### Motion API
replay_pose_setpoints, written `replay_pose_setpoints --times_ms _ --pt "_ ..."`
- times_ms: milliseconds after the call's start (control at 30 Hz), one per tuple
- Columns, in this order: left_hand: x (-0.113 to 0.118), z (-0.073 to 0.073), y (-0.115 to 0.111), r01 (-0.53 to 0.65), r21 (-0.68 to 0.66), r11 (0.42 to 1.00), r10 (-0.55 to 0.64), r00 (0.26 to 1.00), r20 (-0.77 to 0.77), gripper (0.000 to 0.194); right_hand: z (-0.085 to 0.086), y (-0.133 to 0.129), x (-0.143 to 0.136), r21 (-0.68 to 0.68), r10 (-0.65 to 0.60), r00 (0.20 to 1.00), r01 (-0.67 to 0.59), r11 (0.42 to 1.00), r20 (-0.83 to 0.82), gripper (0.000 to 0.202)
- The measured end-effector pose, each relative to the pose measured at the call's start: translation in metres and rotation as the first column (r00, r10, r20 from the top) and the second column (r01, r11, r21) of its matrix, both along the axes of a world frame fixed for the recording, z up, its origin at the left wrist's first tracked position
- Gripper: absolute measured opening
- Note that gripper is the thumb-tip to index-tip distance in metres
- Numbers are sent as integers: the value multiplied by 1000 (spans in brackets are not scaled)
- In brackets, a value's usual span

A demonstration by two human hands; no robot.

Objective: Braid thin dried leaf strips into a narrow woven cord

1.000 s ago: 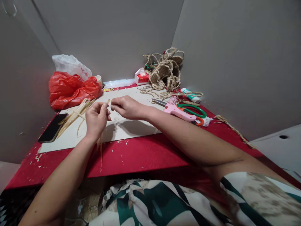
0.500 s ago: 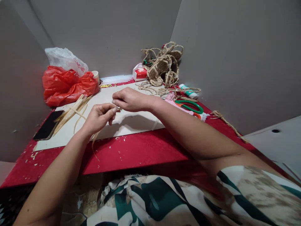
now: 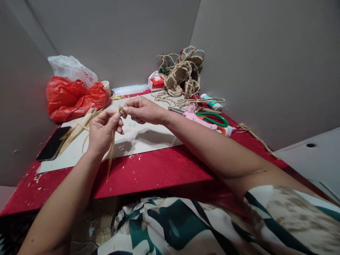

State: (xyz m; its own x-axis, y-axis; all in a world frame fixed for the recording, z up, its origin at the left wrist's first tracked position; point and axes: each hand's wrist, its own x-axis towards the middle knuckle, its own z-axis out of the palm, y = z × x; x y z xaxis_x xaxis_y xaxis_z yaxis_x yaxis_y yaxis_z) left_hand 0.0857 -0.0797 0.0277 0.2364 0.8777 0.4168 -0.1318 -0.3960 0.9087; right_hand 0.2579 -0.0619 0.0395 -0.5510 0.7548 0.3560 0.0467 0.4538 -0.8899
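Above the white board [image 3: 148, 141], my left hand [image 3: 103, 131] pinches a small pale straw-like piece [image 3: 120, 108] between thumb and fingers. A long pale strip [image 3: 111, 156] hangs down from that hand past the board's front edge. My right hand [image 3: 142, 109] meets it from the right, its thumb and forefinger closed on the same small piece. The two hands touch or nearly touch at the fingertips. Left of them, a bundle of dried strips [image 3: 75, 132] lies partly on a black phone [image 3: 51, 143].
Red plastic bag [image 3: 77, 99] and paper cup [image 3: 106, 86] stand at the back left. A tissue box [image 3: 156, 82] and coiled straw rope [image 3: 183, 74] are at the back. Green-handled scissors [image 3: 225, 122], a pink tool [image 3: 198, 118] and a white-green bottle [image 3: 211, 102] lie right.
My left hand has moved left and turned more upright, and my right hand has shifted slightly left. The small pale piece now shows between the fingertips; the strip hangs straighter.
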Motion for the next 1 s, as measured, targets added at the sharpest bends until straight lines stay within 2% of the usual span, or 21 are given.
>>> replay_pose_setpoints --times_ms 100,167,233,300,467,567,667,767,833,900,1000 --pt "-1 -1 1 -101 78 992 102 995 -9 24 -6 -1 -8 28 -15 997 17 999 -77 23" --pt "-1 -2 2 -161 125 979 164 986 -18 24 -9 -2 -15 110 -95 990 106 988 -100 19" --pt "-1 -3 4 -213 161 964 220 975 -28 23 -12 -3 -20 238 -200 975 219 946 -99 17" --pt "-2 -5 5 -249 196 949 263 964 -49 21 -14 -5 -24 363 -260 963 267 893 -69 16" --pt "-5 -7 8 -277 331 902 349 920 -181 17 -10 -10 -20 504 -281 959 225 834 37 14" --pt "-9 -9 10 -252 448 858 422 843 -334 15 -5 -10 -14 554 -328 930 188 811 165 15" --pt "-11 -10 11 -147 521 841 438 750 -496 13 -3 -11 -10 611 -389 864 126 782 320 14" --pt "-10 -9 10 -5 437 900 312 708 -634 15 1 -12 -6 620 -415 801 71 782 432 10" --pt "-10 -8 10 67 300 951 155 738 -656 14 5 -13 -3 582 -372 808 45 812 457 9" --pt "-11 -6 9 144 133 981 -34 794 -607 13 10 -12 3 501 -268 857 13 866 440 10" --pt "-14 -4 9 264 -85 961 -274 857 -437 14 13 -7 12 307 -42 936 -72 949 350 15"
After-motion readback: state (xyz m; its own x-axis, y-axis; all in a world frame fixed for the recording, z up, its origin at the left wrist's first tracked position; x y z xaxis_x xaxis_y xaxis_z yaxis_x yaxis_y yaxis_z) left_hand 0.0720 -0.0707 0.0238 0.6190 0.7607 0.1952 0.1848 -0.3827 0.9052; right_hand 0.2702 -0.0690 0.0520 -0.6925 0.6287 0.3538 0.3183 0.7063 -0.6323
